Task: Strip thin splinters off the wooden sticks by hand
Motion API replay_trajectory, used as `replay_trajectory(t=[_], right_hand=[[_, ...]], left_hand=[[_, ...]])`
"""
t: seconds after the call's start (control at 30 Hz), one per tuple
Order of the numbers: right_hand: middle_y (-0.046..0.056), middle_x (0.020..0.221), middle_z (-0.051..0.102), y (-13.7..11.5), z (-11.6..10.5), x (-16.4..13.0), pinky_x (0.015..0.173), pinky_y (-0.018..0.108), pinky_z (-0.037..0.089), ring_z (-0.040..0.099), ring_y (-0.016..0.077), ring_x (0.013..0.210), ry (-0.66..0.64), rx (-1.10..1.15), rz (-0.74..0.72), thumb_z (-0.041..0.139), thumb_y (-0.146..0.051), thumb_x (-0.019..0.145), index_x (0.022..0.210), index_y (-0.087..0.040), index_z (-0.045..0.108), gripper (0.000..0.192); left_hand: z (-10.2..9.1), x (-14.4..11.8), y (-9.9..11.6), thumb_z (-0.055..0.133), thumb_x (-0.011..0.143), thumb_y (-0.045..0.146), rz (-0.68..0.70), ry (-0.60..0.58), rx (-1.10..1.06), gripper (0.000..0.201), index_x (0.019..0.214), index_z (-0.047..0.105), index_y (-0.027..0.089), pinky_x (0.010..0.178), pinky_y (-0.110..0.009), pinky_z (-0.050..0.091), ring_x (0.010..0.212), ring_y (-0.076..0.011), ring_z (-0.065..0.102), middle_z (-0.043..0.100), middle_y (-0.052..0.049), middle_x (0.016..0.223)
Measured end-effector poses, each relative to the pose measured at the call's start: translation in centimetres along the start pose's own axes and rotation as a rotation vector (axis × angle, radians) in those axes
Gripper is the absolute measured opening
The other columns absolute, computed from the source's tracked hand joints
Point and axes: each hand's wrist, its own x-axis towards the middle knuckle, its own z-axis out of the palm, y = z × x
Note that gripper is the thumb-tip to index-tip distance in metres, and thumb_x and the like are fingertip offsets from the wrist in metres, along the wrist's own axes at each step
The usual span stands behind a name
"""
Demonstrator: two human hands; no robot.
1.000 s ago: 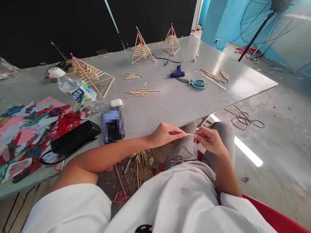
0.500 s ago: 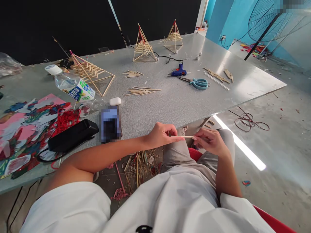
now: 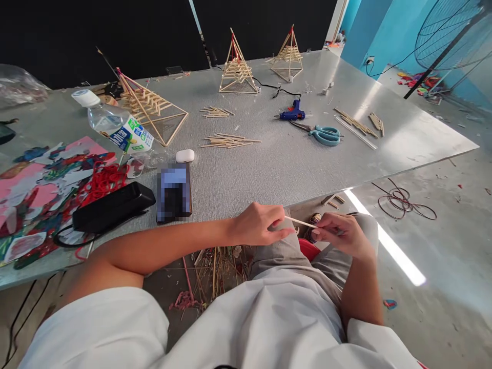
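A thin pale wooden stick (image 3: 301,222) spans the gap between my hands, just past the table's front edge and above my lap. My right hand (image 3: 344,233) pinches its right end between thumb and fingertips. The stick's left end runs in behind the curled fingers of my left hand (image 3: 259,224); that thumb sits a little below the stick, and the exact grip is partly hidden. On the table ahead lie a pile of similar sticks (image 3: 230,141) and a smaller bundle of short sticks (image 3: 216,112).
Pyramid-shaped stick frames (image 3: 238,72) stand at the back. A blue glue gun (image 3: 292,111), scissors (image 3: 325,135) and more sticks (image 3: 355,123) lie right of centre. Leftward are a phone (image 3: 173,193), white earbud case (image 3: 185,156), tilted bottle (image 3: 121,128), black case (image 3: 113,207) and red yarn (image 3: 102,182).
The stick has tipped, its right end now lower than its left. My left thumb has dropped away from it. The whole view has shifted slightly, moving the table items rightward.
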Motion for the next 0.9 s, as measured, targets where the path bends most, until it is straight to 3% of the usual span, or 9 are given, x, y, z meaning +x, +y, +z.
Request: replay_trajectory(t=[0.1,0.17,0.3,0.37,0.57,0.9], right_hand=[[0.003,0.069,0.076,-0.1,0.2,0.4,0.05,0.025,0.054,0.066,0.0141,0.054,-0.017,-0.019,0.02,0.075,-0.04,0.103,0.086,-0.021,0.07,0.026],[0.003,0.069,0.076,-0.2,0.4,0.6,0.05,0.025,0.052,0.066,0.0138,0.055,-0.033,-0.048,-0.005,0.075,-0.037,0.103,0.086,-0.021,0.071,0.024],[0.003,0.068,0.075,-0.1,1.3,1.2,0.054,0.026,0.051,0.067,0.0145,0.058,-0.029,-0.069,-0.102,0.074,-0.038,0.103,0.085,-0.022,0.074,0.024],[0.003,0.067,0.074,0.0,1.6,1.4,0.053,0.026,0.05,0.066,0.0148,0.059,-0.036,-0.069,-0.135,0.073,-0.04,0.104,0.086,-0.022,0.075,0.026],[0.004,0.07,0.074,0.0,1.2,1.4,0.051,0.027,0.046,0.062,0.015,0.058,-0.043,-0.098,-0.135,0.073,-0.042,0.104,0.086,-0.022,0.077,0.027],[0.002,0.068,0.076,-0.2,0.6,1.5,0.054,0.027,0.047,0.065,0.015,0.059,-0.011,-0.115,-0.118,0.071,-0.041,0.104,0.084,-0.023,0.075,0.028]], left_hand=[[-0.1,0.0,0.0,0.066,0.108,0.041,-0.052,0.014,-0.071,0.025,0.1,0.055,0.02,0.056,-0.02,0.043,0.059,-0.0075,0.057,0.074,-0.001,0.091],[0.0,-0.1,-0.3,0.066,0.109,0.035,0.018,-0.015,-0.071,0.018,0.117,0.06,0.019,0.06,-0.019,0.049,0.065,-0.0089,0.066,0.079,-0.004,0.101],[0.5,-0.4,-1.1,0.057,0.11,0.017,0.32,-0.115,0.081,0.021,0.124,0.073,0.015,0.064,-0.023,0.057,0.071,-0.0146,0.076,0.081,-0.005,0.085],[0.6,-0.6,-1.3,0.057,0.11,0.016,0.364,-0.113,0.111,0.024,0.123,0.077,0.013,0.063,-0.025,0.059,0.07,-0.0165,0.078,0.081,-0.006,0.08],[0.2,-0.6,-1.0,0.063,0.108,0.021,0.315,-0.093,0.009,0.029,0.133,0.078,0.016,0.071,-0.026,0.066,0.074,-0.0168,0.081,0.084,-0.007,0.084],[0.3,-0.3,-0.7,0.06,0.107,0.018,0.199,-0.043,0.079,0.024,0.114,0.083,0.014,0.061,-0.025,0.062,0.067,-0.017,0.079,0.084,-0.007,0.08]])
